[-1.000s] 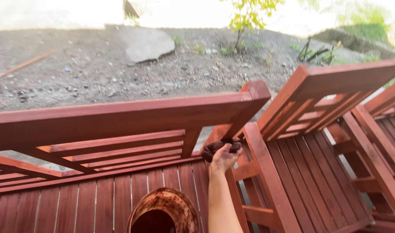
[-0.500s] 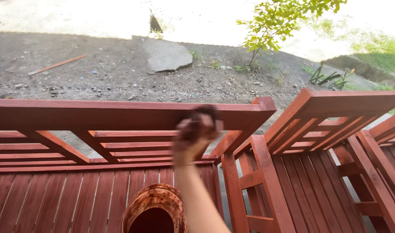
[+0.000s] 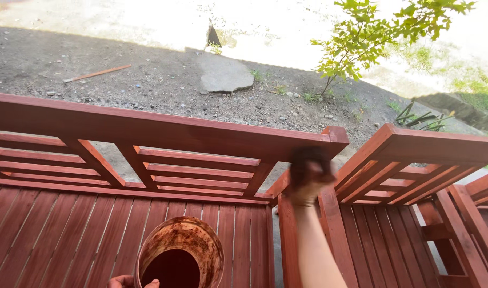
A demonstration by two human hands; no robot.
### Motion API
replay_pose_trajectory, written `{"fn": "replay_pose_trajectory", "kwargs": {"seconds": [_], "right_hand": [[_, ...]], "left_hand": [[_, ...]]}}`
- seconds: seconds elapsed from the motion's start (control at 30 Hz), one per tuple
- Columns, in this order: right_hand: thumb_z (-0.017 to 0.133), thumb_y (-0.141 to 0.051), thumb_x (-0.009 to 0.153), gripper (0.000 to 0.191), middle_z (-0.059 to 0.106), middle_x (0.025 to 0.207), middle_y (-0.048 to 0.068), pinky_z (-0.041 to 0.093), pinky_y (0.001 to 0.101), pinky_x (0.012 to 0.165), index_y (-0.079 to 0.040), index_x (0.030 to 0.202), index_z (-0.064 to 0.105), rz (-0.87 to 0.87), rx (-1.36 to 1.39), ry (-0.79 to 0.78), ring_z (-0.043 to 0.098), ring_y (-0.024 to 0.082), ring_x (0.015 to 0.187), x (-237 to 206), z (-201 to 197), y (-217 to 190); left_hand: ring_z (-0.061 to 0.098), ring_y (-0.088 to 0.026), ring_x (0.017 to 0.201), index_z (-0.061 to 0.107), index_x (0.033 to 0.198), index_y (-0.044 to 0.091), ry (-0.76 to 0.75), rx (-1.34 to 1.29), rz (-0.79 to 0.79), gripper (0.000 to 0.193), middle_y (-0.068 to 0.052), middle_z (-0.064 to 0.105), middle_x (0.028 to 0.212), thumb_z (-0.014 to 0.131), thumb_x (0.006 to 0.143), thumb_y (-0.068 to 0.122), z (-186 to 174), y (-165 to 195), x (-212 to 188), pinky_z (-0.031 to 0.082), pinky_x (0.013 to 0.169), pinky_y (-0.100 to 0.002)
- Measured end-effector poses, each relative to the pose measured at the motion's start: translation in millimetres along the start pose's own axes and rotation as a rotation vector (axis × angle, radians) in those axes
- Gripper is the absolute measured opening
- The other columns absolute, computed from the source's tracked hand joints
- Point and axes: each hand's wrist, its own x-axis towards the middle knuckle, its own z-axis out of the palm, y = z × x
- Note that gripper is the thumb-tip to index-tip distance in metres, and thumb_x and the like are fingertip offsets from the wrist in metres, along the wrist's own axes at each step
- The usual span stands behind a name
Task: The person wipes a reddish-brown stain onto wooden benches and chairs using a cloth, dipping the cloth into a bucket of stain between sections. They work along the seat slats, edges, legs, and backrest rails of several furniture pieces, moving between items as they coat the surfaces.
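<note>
Since the earlier frame the right hand [image 3: 307,178] has shifted right, to the corner post [image 3: 333,140], closed around a dark, blurred rag [image 3: 306,161], seemingly soft and light. Nearest, left hand [image 3: 131,281] grips the stained bucket [image 3: 181,255] by its rim; beyond, rail [image 3: 148,126], gravel [image 3: 148,80].

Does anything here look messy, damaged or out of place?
Nothing is broken or spilled. The bucket at the bottom is smeared with red-brown stain inside and around its rim. The right hand, raised by the railing post, is blurred and looks dark. A loose stick lies on the gravel beyond.
</note>
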Motion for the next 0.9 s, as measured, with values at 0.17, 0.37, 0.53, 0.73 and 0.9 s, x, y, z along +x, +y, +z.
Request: {"fn": "replay_pose_trajectory", "kwargs": {"seconds": [0.17, 0.37, 0.53, 0.73, 0.9], "right_hand": [[0.068, -0.006, 0.099, 0.037, 0.039, 0.13, 0.02, 0.04, 0.0519, 0.097, -0.003, 0.13, 0.048, -0.321, -0.431, 0.389, 0.045, 0.034, 0.114, -3.6, -3.4, 9.0], [0.063, 0.0, 0.095, 0.049, 0.038, 0.138, 0.022, 0.04, 0.0515, 0.107, -0.01, 0.14, 0.047, -0.373, -0.447, 0.51, 0.044, 0.039, 0.128, -21.9, 73.4, -41.4], [0.066, 0.002, 0.09, 0.056, 0.041, 0.139, 0.022, 0.033, 0.0586, 0.107, -0.008, 0.141, 0.045, -0.404, -0.508, 0.457, 0.04, 0.041, 0.127, -45.0, 123.0, -76.3], [0.068, 0.002, 0.087, 0.055, 0.037, 0.142, 0.025, 0.034, 0.056, 0.107, -0.013, 0.137, 0.049, -0.447, -0.447, 0.46, 0.038, 0.039, 0.131, -81.1, 192.1, -93.0], [0.069, 0.0, 0.084, 0.057, 0.035, 0.144, 0.027, 0.031, 0.0604, 0.11, -0.012, 0.136, 0.048, -0.431, -0.381, 0.385, 0.036, 0.04, 0.133, -124.4, 257.1, -112.3]], "left_hand": [[0.069, -0.029, 0.066, 0.045, 0.111, -0.005, -0.021, -0.127, 0.029, 0.062, -0.021, 0.063, 0.08, 0.085, 0.066, 0.011, -4.3, -0.2, -5.3, 0.06, 0.065, -0.044], [0.067, -0.025, 0.065, 0.048, 0.111, 0.001, 0.009, -0.118, -0.07, 0.057, -0.018, 0.063, 0.079, 0.083, 0.067, 0.007, -5.6, 18.5, -22.3, 0.059, 0.067, -0.042], [0.059, -0.023, 0.065, 0.05, 0.108, 0.001, 0.088, -0.16, -0.121, 0.056, -0.017, 0.057, 0.08, 0.085, 0.064, 0.003, -12.4, 26.8, -28.5, 0.056, 0.064, -0.041], [0.06, -0.024, 0.059, 0.05, 0.106, 0.0, 0.125, -0.145, -0.104, 0.056, -0.016, 0.063, 0.072, 0.085, 0.063, 0.007, -35.5, -10.1, 10.6, 0.054, 0.063, -0.042], [0.067, -0.028, 0.062, 0.049, 0.104, -0.003, 0.098, -0.202, 0.029, 0.067, -0.019, 0.067, 0.072, 0.092, 0.056, 0.018, -64.3, -44.2, 66.7, 0.057, 0.065, -0.04]]}}
